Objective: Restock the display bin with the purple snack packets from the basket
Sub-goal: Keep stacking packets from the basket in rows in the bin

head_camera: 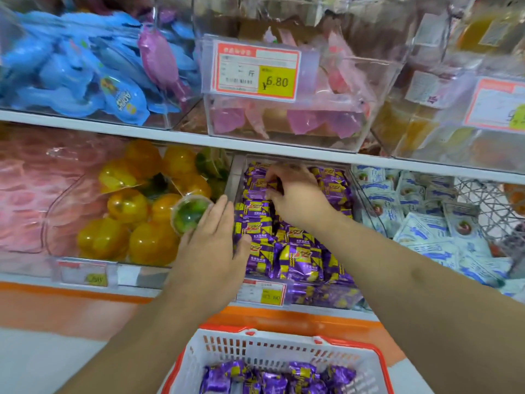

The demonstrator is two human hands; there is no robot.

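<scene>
Two hands reach into the lower shelf, and the scene reads from left to right as follows. At far left sits a clear bin of pink packs (25,189), then a bin of yellow jelly cups (127,206) with one green cup (189,213) at its right edge. The left hand (211,251) lies flat along the left wall of the display bin (233,177), fingers straight and together, thumb touching the purple packets (301,257) packed in rows inside it. The right hand (295,194) is deeper in the same bin, its fingers curled and pinching one purple packet near the back. A price tag (260,292) hangs on the bin's front. To the right lie pale blue sachets (426,231) beside a wire basket (488,206). On the shelf above, blue pouches (71,66) fill the left bin and pink sweets (284,120) the middle one, behind a 6.80 label (255,71). Below the hands stands the white and orange basket (284,351), with more purple packets lying in its bottom.
</scene>
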